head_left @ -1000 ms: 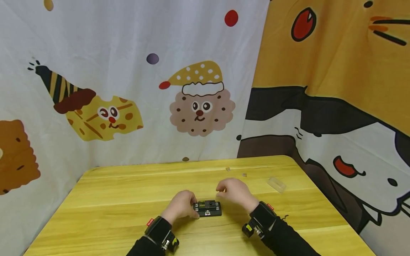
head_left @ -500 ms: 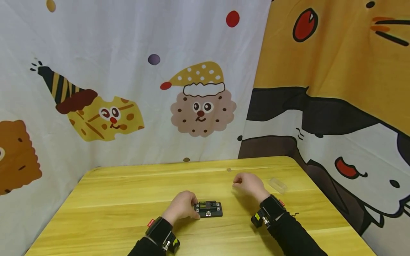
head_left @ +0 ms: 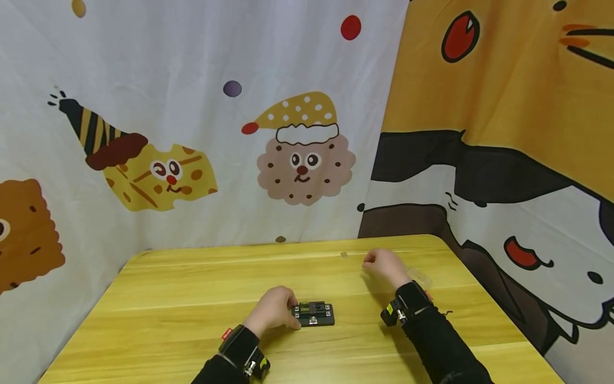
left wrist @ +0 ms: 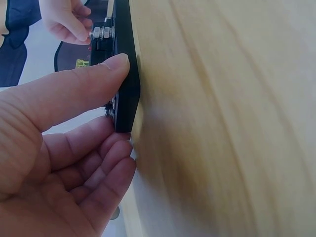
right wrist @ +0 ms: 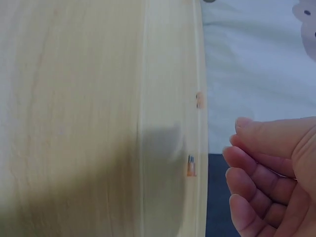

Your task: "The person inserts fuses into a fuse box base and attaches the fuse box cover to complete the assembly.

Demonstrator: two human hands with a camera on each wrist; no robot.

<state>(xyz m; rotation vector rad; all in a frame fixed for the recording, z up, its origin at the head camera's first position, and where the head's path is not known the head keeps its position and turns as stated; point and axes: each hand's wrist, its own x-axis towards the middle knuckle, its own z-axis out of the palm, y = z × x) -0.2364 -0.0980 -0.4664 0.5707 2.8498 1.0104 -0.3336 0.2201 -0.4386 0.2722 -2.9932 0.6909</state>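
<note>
In the head view my left hand [head_left: 273,309] holds the left end of a small black rectangular base [head_left: 322,322] on the table. This base carries metal screw terminals and a yellow-green part [head_left: 304,307]. Seen from the left wrist, the thumb [left wrist: 116,61] presses on the black base's side, and the fingers curl below its end. My right hand [head_left: 386,265] hovers over the far right of the table, fingers loosely curled, nothing visible between them. Two tiny flat pieces lie near it in the right wrist view: one dark and orange [right wrist: 191,166], another pale orange [right wrist: 199,99].
A clear plastic box [head_left: 422,277] lies at the far right, partly hidden by the right wrist. The wooden table [head_left: 192,298] ends at a printed curtain [head_left: 192,106] behind. One tiny piece [head_left: 344,255] shows near the back edge; the other is hidden there.
My right hand has moved away from the black base, to the right and toward the back of the table. The left hand stays at the base's left end.
</note>
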